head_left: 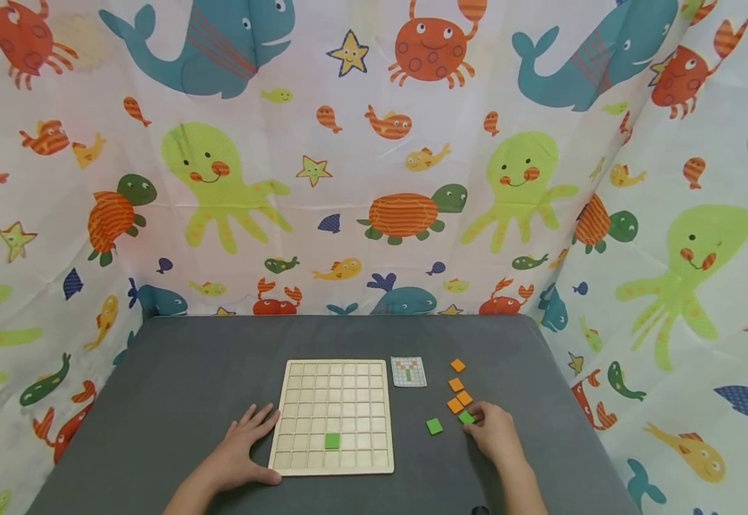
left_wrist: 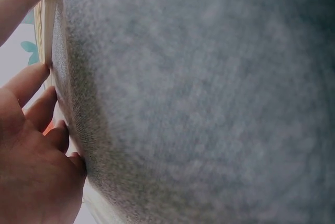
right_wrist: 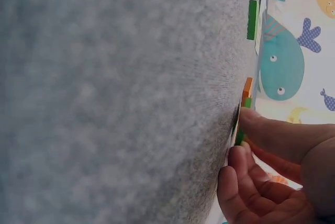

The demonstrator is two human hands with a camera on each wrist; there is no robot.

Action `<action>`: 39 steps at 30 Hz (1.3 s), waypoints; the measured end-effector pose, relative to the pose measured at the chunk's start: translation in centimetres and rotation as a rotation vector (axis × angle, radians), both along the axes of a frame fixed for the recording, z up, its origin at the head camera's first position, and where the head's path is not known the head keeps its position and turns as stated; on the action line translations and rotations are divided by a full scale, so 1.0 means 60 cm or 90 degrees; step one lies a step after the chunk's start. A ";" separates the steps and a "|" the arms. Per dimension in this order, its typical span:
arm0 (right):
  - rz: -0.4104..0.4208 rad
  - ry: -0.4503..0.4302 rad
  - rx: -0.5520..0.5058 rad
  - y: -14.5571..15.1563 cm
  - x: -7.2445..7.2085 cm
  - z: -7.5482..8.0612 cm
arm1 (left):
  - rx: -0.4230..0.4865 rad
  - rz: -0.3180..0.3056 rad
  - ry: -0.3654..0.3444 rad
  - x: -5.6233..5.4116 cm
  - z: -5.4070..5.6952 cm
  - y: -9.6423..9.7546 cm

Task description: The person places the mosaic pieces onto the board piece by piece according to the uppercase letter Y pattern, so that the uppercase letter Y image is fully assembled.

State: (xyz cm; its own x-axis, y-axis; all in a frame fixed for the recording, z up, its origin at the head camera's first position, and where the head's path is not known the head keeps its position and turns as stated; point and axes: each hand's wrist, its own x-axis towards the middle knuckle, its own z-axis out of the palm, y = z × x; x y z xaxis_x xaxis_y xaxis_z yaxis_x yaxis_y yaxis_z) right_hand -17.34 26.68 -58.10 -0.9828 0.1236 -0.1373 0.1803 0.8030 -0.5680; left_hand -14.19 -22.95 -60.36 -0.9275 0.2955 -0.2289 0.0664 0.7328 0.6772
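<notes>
Green tile [head_left: 466, 418] is pinched btwn thumb & fingers of R hand [head_left: 495, 435], on R part of the surface [head_left: 219, 357], just beside the orange tiles [head_left: 455, 405]; whether it's fully lifted can't be told. Prob. v. light, stiff, not fragile; flat faces might slip if pinched loosely. Best taken by opp. edges, w/ fingertips kept clear of the underside. Another green tile [head_left: 435, 426] is seen lying flat btwn R hand & gridded board [head_left: 361, 409]. Board's L edge is touched by L hand [head_left: 237, 452], fingers spread, nothing grasped; board is judged rigid, easily nudged, so best steadied by its rim.
</notes>
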 end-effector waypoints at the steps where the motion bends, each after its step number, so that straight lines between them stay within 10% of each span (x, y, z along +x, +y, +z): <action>1: 0.000 0.002 -0.003 0.000 0.001 0.002 | 0.003 -0.001 -0.003 0.000 0.000 0.000; 15: 0.074 0.155 -0.022 -0.051 0.012 0.028 | 0.026 0.002 -0.022 0.002 0.005 0.001; 39: 0.162 0.185 -0.070 -0.140 0.002 0.031 | 0.010 0.014 -0.022 0.003 0.008 0.003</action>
